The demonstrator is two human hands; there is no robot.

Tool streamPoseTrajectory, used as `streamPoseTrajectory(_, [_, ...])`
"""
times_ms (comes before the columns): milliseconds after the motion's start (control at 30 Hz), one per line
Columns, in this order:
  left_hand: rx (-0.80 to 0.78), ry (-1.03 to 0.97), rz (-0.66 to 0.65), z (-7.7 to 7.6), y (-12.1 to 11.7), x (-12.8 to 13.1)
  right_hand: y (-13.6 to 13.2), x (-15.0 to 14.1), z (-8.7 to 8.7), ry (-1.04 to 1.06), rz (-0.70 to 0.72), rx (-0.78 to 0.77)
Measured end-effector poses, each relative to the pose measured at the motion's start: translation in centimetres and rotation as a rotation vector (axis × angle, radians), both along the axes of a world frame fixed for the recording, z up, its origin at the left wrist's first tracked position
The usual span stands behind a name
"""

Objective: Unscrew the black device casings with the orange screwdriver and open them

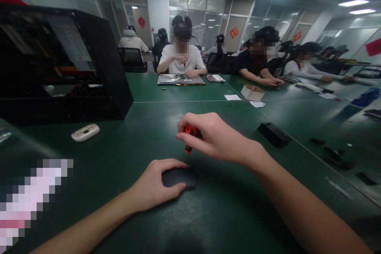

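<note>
Screwdriver is pinched upright in the right hand; the dark casing, on the bench right of the computer case, is clasped by the left hand in a half-curled grip. Pressure is best applied along the shaft.

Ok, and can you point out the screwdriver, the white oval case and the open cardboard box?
Screwdriver (188, 149): head view, lower end of its handle.
White oval case (86, 136): head view, front side.
Cardboard box (251, 95): head view, near wall.
</note>
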State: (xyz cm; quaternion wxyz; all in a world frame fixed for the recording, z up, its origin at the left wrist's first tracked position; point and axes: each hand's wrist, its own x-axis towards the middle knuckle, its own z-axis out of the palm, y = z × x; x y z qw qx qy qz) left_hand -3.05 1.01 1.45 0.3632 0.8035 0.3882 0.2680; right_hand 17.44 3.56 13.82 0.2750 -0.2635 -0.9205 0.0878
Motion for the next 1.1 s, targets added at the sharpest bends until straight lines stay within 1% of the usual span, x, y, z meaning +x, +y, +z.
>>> streamPoseTrajectory(67, [0.003, -0.001, 0.0, 0.0, 0.0, 0.0, 0.1, 0.1, -0.3, 0.008, 0.011, -0.001])
streamPoseTrajectory(233, [-0.001, 0.007, 0.001, 0.2, 0.0, 0.1, 0.0, 0.4, -0.2, 0.006, 0.027, 0.002])
streamPoseTrajectory(433, [0.011, 0.016, -0.004, 0.1, 0.0, -0.1, 0.4, 0.8, -0.4, 0.029, 0.007, -0.007])
streamPoseTrajectory(500, [0.02, 0.018, -0.008, 0.0, 0.0, -0.2, 0.3, 1.0, 0.0, 0.012, 0.034, -0.041])
streamPoseTrajectory(600, [0.032, 0.032, 0.0, -0.1, 0.0, -0.2, -0.4, 1.2, 0.9, -0.066, 0.065, -0.105])
streamPoseTrajectory(700, [0.047, 0.062, 0.026, -0.2, 0.0, -0.3, -1.0, 1.4, 1.6, -0.166, -0.002, -0.119])
streamPoseTrajectory(767, [0.057, 0.078, 0.032, -0.2, -0.1, -0.4, -1.1, 1.4, 1.8, -0.203, -0.053, -0.105])
streamPoseTrajectory(867, [0.112, 0.068, 0.006, -0.4, -0.1, -0.4, -1.3, 1.3, 1.7, -0.177, -0.018, -0.117])
streamPoseTrajectory(933, [0.186, 0.043, -0.023, -0.6, -0.2, -0.4, -1.3, 1.2, 1.5, -0.151, 0.02, -0.127])
streamPoseTrajectory(1000, [0.259, 0.024, -0.04, -0.9, -0.2, -0.5, -1.5, 1.0, 1.4, -0.127, 0.027, -0.118])
streamPoseTrajectory(1100, [0.314, 0.009, -0.044, -1.0, -0.3, -0.4, -1.7, 0.5, 1.2, -0.041, 0.057, -0.11])
